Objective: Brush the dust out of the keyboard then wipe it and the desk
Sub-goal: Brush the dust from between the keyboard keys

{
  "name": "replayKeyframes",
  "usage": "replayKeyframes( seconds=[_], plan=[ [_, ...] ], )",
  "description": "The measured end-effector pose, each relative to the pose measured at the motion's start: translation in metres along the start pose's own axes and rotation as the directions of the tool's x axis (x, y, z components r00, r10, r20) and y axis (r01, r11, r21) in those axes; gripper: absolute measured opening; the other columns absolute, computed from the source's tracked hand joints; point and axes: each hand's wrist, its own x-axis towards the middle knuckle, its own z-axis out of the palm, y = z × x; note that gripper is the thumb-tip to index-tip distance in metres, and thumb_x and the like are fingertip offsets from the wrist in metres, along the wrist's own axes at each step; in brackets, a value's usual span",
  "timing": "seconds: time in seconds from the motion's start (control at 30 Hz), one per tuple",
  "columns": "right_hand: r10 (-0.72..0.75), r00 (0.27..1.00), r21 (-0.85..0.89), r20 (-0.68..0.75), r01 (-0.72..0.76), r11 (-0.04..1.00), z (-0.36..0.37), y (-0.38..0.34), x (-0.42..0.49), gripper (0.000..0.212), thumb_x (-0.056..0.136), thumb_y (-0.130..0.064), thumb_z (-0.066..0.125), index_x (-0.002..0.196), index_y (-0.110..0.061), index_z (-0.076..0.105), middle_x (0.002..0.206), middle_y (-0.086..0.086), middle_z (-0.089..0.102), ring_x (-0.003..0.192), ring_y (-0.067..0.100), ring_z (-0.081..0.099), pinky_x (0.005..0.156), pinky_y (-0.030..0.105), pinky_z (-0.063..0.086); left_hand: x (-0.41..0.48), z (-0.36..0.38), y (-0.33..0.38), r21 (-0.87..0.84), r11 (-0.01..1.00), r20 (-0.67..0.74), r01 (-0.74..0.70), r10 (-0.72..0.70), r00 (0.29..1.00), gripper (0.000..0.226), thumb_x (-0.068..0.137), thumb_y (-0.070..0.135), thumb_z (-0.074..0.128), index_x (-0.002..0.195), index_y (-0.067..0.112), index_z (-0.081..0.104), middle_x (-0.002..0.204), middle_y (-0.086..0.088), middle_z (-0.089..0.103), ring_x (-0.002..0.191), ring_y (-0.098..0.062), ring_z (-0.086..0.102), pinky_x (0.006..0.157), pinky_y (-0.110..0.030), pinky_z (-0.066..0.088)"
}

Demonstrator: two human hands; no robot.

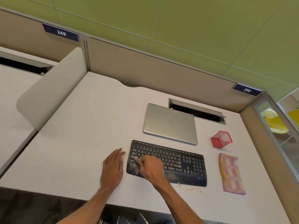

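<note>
A black keyboard [179, 162] lies on the white desk [77, 143], its wrist rest speckled with yellowish dust. My right hand [151, 167] is closed over the keyboard's left end, gripping a small brush [137, 160] whose light tip touches the left keys; most of the brush is hidden in my fist. My left hand [113, 165] lies flat on the desk just left of the keyboard, fingers together, holding nothing. A pink and yellow patterned cloth [231, 173] lies folded to the right of the keyboard. Some crumbs [192, 189] sit on the desk in front of the keyboard.
A shut silver laptop [170, 123] sits behind the keyboard. A red mesh pen holder [221, 139] stands at the right. An open cable hatch [197, 111] is behind the laptop. Partition walls close the back and right; a grey divider [53, 92] rises at the left.
</note>
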Motion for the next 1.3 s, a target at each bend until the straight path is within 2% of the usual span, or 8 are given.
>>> replayKeyframes(
  seconds=[0.17, 0.3, 0.5, 0.67, 0.87, 1.03, 1.2, 1.3],
  plan=[
    [0.058, 0.997, 0.097, 0.059, -0.064, 0.993, 0.002, -0.002, 0.002, 0.022, 0.088, -0.02, 0.057, 0.075, -0.016, 0.074, 0.065, -0.01, 0.069, 0.052, 0.009, 0.059, 0.061, 0.028, 0.057, 0.0, -0.003, 0.0, -0.011, 1.0, 0.004, -0.009, 0.009, 1.0, 0.045, 0.116, 0.037, 0.03, 0.147, 0.031, 0.062, 0.16, 0.013, 0.053, 0.152, -0.009, 0.045, 0.125, -0.034, 0.035],
    [0.123, 0.992, 0.149, -0.038, -0.116, 0.982, 0.002, 0.003, 0.008, 0.029, 0.1, -0.033, 0.058, 0.085, -0.02, 0.078, 0.061, -0.01, 0.067, 0.044, 0.005, 0.049, 0.052, 0.025, 0.051, 0.0, -0.004, 0.0, -0.029, 1.0, 0.002, -0.004, 0.004, 1.0, 0.042, 0.116, 0.036, 0.032, 0.146, 0.033, 0.062, 0.16, 0.017, 0.051, 0.153, -0.005, 0.042, 0.126, -0.032, 0.031],
    [0.096, 0.991, 0.087, 0.097, -0.105, 0.991, 0.003, -0.003, 0.009, 0.02, 0.093, -0.028, 0.062, 0.085, -0.017, 0.077, 0.07, -0.007, 0.072, 0.056, 0.008, 0.06, 0.063, 0.03, 0.059, 0.0, -0.004, 0.0, -0.016, 1.0, 0.008, -0.003, 0.003, 1.0, 0.043, 0.116, 0.036, 0.031, 0.147, 0.033, 0.061, 0.16, 0.016, 0.051, 0.153, -0.005, 0.041, 0.126, -0.027, 0.027],
    [0.123, 0.992, 0.081, 0.008, -0.123, 0.989, -0.004, -0.005, 0.009, 0.018, 0.089, -0.02, 0.06, 0.08, -0.016, 0.075, 0.066, -0.006, 0.071, 0.055, 0.009, 0.063, 0.061, 0.031, 0.061, 0.0, -0.004, 0.001, -0.01, 1.0, 0.007, -0.003, 0.003, 1.0, 0.042, 0.116, 0.035, 0.033, 0.146, 0.033, 0.061, 0.16, 0.016, 0.051, 0.153, -0.005, 0.041, 0.126, -0.026, 0.026],
    [0.078, 0.987, 0.054, 0.143, -0.086, 0.995, -0.002, -0.007, 0.01, 0.018, 0.09, -0.022, 0.064, 0.078, -0.015, 0.075, 0.069, -0.004, 0.073, 0.06, 0.013, 0.067, 0.065, 0.033, 0.062, 0.0, -0.003, 0.002, -0.014, 1.0, -0.003, 0.0, 0.0, 1.0, 0.041, 0.116, 0.035, 0.033, 0.146, 0.032, 0.062, 0.16, 0.016, 0.051, 0.153, -0.006, 0.042, 0.125, -0.029, 0.029],
    [0.11, 0.993, 0.055, 0.037, -0.112, 0.992, -0.007, -0.004, 0.012, 0.02, 0.093, -0.02, 0.06, 0.078, -0.018, 0.073, 0.065, -0.007, 0.07, 0.052, 0.006, 0.057, 0.063, 0.032, 0.062, 0.0, -0.002, 0.001, -0.006, 1.0, 0.003, 0.003, -0.003, 1.0, 0.042, 0.116, 0.035, 0.033, 0.147, 0.033, 0.061, 0.16, 0.016, 0.051, 0.153, -0.006, 0.042, 0.126, -0.029, 0.029],
    [0.057, 0.986, 0.003, 0.154, -0.059, 0.998, -0.007, -0.004, 0.007, 0.018, 0.095, -0.028, 0.065, 0.085, -0.019, 0.077, 0.071, -0.006, 0.072, 0.061, 0.011, 0.064, 0.068, 0.033, 0.062, 0.001, -0.003, 0.002, 0.0, 1.0, 0.006, 0.006, -0.006, 1.0, 0.042, 0.116, 0.035, 0.033, 0.146, 0.032, 0.062, 0.16, 0.015, 0.052, 0.153, -0.007, 0.043, 0.126, -0.028, 0.028],
    [0.04, 0.995, -0.067, 0.096, -0.034, 0.997, -0.014, 0.0, 0.005, 0.026, 0.1, -0.033, 0.058, 0.085, -0.019, 0.074, 0.067, -0.005, 0.069, 0.058, 0.014, 0.062, 0.066, 0.033, 0.06, 0.0, -0.003, 0.003, -0.005, 1.0, -0.001, 0.009, -0.009, 1.0, 0.042, 0.116, 0.035, 0.032, 0.146, 0.031, 0.062, 0.159, 0.015, 0.053, 0.152, -0.007, 0.043, 0.125, -0.029, 0.03]
  ],
)
